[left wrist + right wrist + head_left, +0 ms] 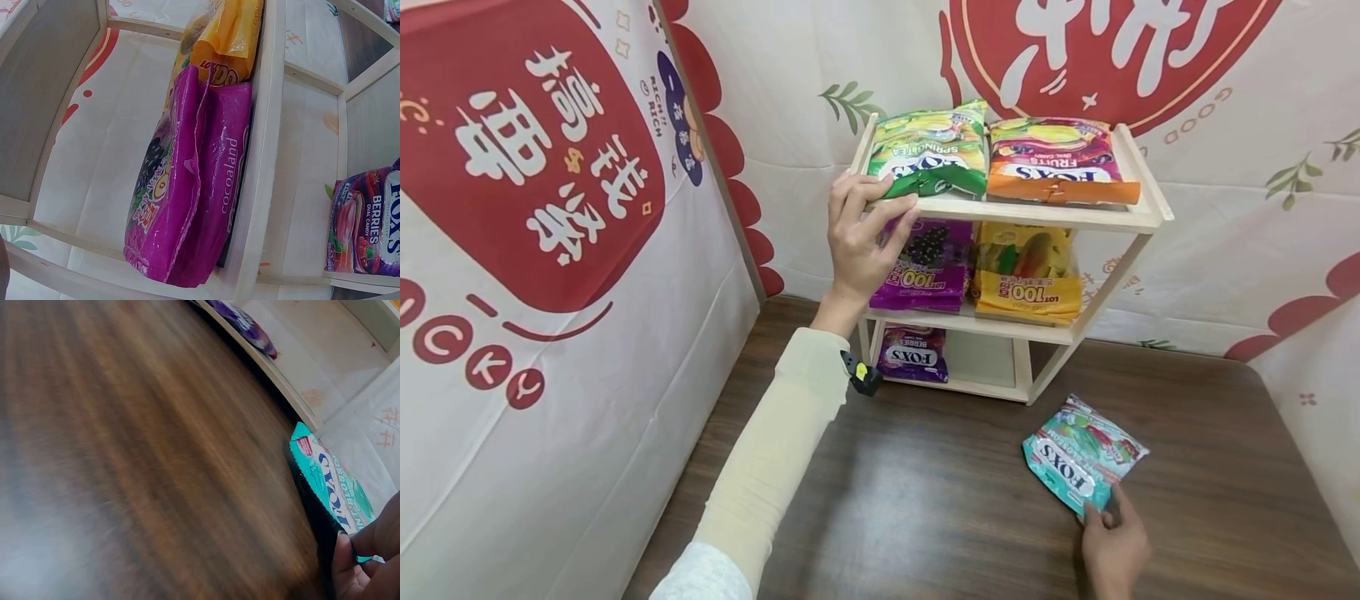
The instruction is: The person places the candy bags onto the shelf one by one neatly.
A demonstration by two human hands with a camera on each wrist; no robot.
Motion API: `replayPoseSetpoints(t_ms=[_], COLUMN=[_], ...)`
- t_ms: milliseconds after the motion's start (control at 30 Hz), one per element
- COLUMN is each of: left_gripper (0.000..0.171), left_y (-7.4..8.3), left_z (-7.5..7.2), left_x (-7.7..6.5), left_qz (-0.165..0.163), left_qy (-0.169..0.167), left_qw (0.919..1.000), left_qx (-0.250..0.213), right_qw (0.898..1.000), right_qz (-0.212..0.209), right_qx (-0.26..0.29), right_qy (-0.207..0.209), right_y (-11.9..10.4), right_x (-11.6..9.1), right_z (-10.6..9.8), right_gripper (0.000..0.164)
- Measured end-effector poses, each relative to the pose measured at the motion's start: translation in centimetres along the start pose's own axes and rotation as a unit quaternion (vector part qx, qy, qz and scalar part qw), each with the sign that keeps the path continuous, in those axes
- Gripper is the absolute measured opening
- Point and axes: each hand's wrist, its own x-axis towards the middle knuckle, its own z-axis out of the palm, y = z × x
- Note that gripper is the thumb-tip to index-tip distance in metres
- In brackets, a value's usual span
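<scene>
My left hand grips the front left part of the wooden rack's top board, fingers over the edge beside a green Fox's candy bag. Only a sliver of that hand shows in the left wrist view. Between thumb and fingers, my right hand pinches the corner of a teal Fox's candy bag, over the table to the right of the rack. The right wrist view shows the bag tilted, with the thumb and fingertips at its lower edge.
A Fox's fruits bag shares the top shelf. Purple and yellow candy bags stand on the middle shelf. A Fox's berries bag sits at the bottom left. Printed cloth walls enclose the brown table.
</scene>
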Motion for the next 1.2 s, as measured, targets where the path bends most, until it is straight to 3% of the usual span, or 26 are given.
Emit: replayPoseSetpoints(t_ms=[267, 633, 767, 1000, 1200], left_gripper=[0.012, 0.012, 0.012, 0.012, 0.012], left_y=[0.1, 0.1, 0.2, 0.2, 0.3], left_z=[0.2, 0.1, 0.0, 0.0, 0.0], left_x=[0.0, 0.1, 0.0, 0.0, 0.1], left_qz=[0.0, -0.001, 0.0, -0.005, -0.004], left_qy=[0.007, 0.006, 0.005, 0.006, 0.004], left_qw=[1.0, 1.0, 1.0, 1.0, 1.0], left_qx=[-0.002, 0.0, 0.0, 0.0, -0.001], right_qw=[1.0, 0.999, 0.998, 0.999, 0.998], right_qz=[-0.018, 0.004, 0.017, -0.012, -0.009], right_qx=[-0.009, -0.032, -0.044, -0.046, -0.049], right_qy=[-0.005, -0.026, -0.033, -0.026, -0.05], right_y=[0.8, 1.8, 1.9, 1.5, 0.5], right_x=[-2.1, -5.0, -5.5, -5.9, -6.3], right_z=[-0.7, -1.0, -0.9, -0.7, 0.0], right_gripper=[0.059, 0.062, 0.064, 0.06, 0.059])
